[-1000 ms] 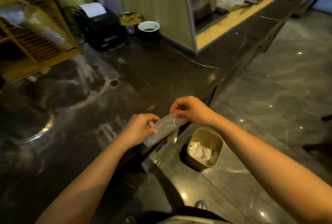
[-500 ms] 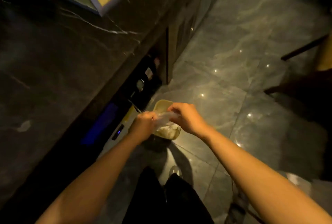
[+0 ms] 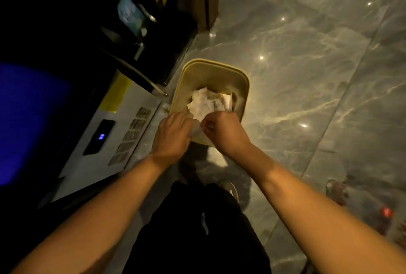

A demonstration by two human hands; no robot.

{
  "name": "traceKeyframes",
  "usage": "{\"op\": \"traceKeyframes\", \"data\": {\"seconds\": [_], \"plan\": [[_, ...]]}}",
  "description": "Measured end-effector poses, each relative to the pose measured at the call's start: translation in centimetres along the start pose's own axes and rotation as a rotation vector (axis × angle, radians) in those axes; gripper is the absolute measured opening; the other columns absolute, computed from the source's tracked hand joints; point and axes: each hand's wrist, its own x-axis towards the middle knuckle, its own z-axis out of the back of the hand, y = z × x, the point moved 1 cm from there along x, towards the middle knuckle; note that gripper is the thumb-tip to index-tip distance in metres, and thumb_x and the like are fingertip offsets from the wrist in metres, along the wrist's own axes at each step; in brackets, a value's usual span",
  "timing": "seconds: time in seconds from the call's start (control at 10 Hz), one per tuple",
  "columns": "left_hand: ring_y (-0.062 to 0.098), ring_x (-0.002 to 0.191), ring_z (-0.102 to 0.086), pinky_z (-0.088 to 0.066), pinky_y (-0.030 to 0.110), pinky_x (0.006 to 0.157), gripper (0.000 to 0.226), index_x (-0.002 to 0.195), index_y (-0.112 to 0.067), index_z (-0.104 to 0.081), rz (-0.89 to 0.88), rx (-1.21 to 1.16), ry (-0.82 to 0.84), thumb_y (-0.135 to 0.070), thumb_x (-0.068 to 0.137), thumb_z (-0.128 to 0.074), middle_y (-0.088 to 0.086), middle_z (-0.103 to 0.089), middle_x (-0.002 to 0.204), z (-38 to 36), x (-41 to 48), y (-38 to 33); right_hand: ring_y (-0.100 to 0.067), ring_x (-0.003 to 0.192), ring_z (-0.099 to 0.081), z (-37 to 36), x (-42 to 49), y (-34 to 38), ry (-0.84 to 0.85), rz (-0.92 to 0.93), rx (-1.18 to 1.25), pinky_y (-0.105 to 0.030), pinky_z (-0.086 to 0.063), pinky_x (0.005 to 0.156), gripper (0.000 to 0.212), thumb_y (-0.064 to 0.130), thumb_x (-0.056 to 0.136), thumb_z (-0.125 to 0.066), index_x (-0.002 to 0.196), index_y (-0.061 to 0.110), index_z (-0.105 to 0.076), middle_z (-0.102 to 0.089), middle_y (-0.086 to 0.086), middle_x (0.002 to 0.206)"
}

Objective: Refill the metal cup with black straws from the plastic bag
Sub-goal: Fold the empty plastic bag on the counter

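Observation:
My left hand point(image 3: 172, 135) and my right hand point(image 3: 222, 132) are close together low over the near rim of a beige waste bin point(image 3: 239, 80) on the floor. Between them they pinch a crumpled clear plastic bag point(image 3: 196, 129), of which only a small pale fold shows between the fingers. Both hands are shut on it. No black straws and no metal cup are in view. The bin holds crumpled white paper point(image 3: 205, 103).
A grey appliance point(image 3: 105, 139) with a small blue light and a yellow label stands under the counter at left. Dark shelving with bottles sits beyond it. Glossy marble floor point(image 3: 307, 75) spreads to the right. My dark trousers and one shoe point(image 3: 229, 189) are below.
My view has swung down from the counter to the floor. Both hands, still holding the plastic bag, have dropped from counter height to just above the bin.

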Motion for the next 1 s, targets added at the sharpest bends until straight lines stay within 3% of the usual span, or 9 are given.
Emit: {"op": "traceKeyframes", "data": {"seconds": [0.1, 0.2, 0.4, 0.7, 0.8, 0.9, 1.0], "plan": [[0.040, 0.119, -0.049, -0.043, 0.052, 0.094, 0.060, 0.123, -0.010, -0.038, 0.035, 0.079, 0.033, -0.029, 0.068, -0.051, 0.025, -0.054, 0.126, -5.8, 1.7, 3.6, -0.032, 0.097, -0.060, -5.0, 4.9, -4.4, 0.004, -0.029, -0.037, -0.031, -0.043, 0.083, 0.023, 0.002, 0.085, -0.048, 0.098, 0.001, -0.066, -0.068, -0.020, 0.104], [0.037, 0.126, -0.042, -0.036, 0.058, 0.098, 0.063, 0.130, -0.007, -0.031, 0.030, 0.197, 0.037, -0.036, 0.075, -0.042, 0.024, -0.046, 0.136, -9.5, 2.6, 5.9, -0.033, 0.097, -0.061, -9.4, 9.3, -7.7, 0.054, -0.054, -0.105, -0.035, -0.046, 0.086, 0.024, 0.001, 0.086, -0.045, 0.100, -0.001, -0.064, -0.067, -0.022, 0.105], [0.028, 0.133, -0.020, -0.016, 0.040, 0.113, 0.065, 0.133, 0.000, -0.025, -0.002, 0.184, -0.135, -0.031, 0.077, -0.038, 0.022, -0.035, 0.142, -11.8, 2.9, 7.1, -0.032, 0.105, -0.056, -15.4, 15.6, -11.3, 0.196, -0.156, -0.210, -0.034, -0.043, 0.091, 0.025, 0.001, 0.089, -0.041, 0.106, -0.002, -0.059, -0.061, -0.022, 0.114], [0.031, 0.133, -0.015, -0.018, 0.052, 0.106, 0.064, 0.135, 0.000, -0.020, 0.003, 0.241, -0.081, -0.035, 0.082, -0.033, 0.021, -0.033, 0.143, -11.5, 3.1, 7.0, -0.030, 0.118, -0.048, -16.9, 16.6, -12.4, 0.468, -0.242, -0.288, -0.033, -0.036, 0.100, 0.035, 0.015, 0.090, -0.047, 0.123, 0.001, -0.048, -0.051, -0.018, 0.131], [0.025, 0.135, -0.007, -0.013, 0.046, 0.108, 0.064, 0.136, -0.003, -0.004, 0.059, 0.321, 0.031, -0.041, 0.086, -0.018, 0.017, -0.017, 0.149, -9.8, 3.0, 6.4, -0.032, 0.126, -0.042, -14.8, 14.3, -10.9, 0.468, -0.248, -0.239, -0.037, -0.032, 0.105, 0.042, 0.021, 0.094, -0.038, 0.132, 0.004, -0.035, -0.042, -0.019, 0.140], [0.021, 0.132, 0.022, 0.010, 0.036, 0.111, 0.059, 0.127, -0.010, 0.023, 0.136, 0.189, 0.127, -0.041, 0.089, -0.011, 0.007, 0.025, 0.140, -6.5, 2.4, 5.1, -0.035, 0.138, -0.022, -11.6, 11.0, -8.5, 0.441, -0.249, -0.208, -0.041, -0.021, 0.112, 0.056, 0.031, 0.095, -0.031, 0.141, 0.009, -0.010, -0.015, -0.019, 0.153], [0.020, 0.138, 0.021, 0.011, 0.036, 0.113, 0.060, 0.123, -0.012, 0.028, 0.131, 0.135, 0.109, -0.039, 0.093, -0.017, 0.004, 0.031, 0.135, -0.8, 0.8, 1.8, -0.034, 0.142, -0.002, -7.6, 6.9, -4.8, 0.364, -0.206, -0.218, -0.044, -0.009, 0.115, 0.063, 0.036, 0.095, -0.027, 0.141, 0.007, 0.003, 0.001, -0.019, 0.154]]}}
